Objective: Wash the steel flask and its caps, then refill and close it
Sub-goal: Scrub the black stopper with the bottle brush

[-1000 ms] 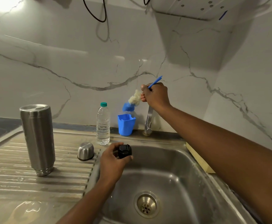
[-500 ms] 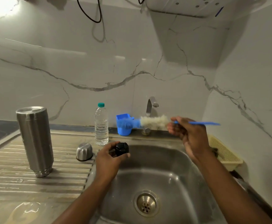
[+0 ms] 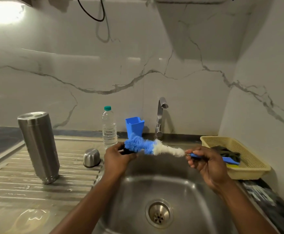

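Note:
The steel flask [image 3: 39, 146] stands upside down on the ribbed draining board. A small steel cap [image 3: 91, 157] lies dome-up beside it. Above the sink's left rim, my left hand [image 3: 118, 157] grips the black inner cap [image 3: 127, 151], which is mostly hidden by bristles. My right hand [image 3: 205, 163] holds the blue handle of a bottle brush [image 3: 152, 147]. The brush lies level, its blue bristle tip pressed against the black cap and its white bristles near my right fingers.
A clear water bottle [image 3: 109, 128] with a green cap, a blue plastic holder [image 3: 134, 126] and the tap [image 3: 160, 115] line the back wall. A yellow basket [image 3: 249, 169] with a dark cloth sits right of the sink basin [image 3: 180, 191]. The drain [image 3: 159, 213] lies below.
My right hand has brought the brush down from beside the tap to the sink and swung it level. Its blue tip now meets the black cap in my left hand.

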{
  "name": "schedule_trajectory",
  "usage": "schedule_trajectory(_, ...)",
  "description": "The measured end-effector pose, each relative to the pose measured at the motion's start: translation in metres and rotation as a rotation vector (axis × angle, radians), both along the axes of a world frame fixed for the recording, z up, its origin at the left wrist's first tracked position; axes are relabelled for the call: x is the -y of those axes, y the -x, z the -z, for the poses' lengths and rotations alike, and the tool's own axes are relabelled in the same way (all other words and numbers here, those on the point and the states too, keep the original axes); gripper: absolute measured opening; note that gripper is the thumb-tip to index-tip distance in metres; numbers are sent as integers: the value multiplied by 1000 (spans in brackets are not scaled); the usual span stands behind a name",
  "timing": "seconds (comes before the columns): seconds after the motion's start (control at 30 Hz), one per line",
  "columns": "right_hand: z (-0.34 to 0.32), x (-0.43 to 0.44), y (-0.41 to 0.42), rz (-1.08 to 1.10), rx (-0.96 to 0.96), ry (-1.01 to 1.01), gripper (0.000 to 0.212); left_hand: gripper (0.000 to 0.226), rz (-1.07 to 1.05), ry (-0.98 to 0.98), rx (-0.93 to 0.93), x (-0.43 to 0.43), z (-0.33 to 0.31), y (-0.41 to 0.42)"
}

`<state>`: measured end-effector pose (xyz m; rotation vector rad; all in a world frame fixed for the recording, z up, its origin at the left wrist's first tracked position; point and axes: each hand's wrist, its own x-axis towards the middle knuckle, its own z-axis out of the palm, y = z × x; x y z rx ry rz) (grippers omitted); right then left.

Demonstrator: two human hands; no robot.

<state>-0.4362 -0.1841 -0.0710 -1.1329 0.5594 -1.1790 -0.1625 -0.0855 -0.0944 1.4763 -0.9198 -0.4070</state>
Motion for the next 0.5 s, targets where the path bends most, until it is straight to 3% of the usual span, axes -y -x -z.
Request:
schedule_trajectory(0.13,8,0,-6,-21,1,13,36,53,37,-29,82,1,1,-1)
schedule_trajectory(0.5,12,3,-3,32,20,22,42,55,63,2,48,0,4,-7)
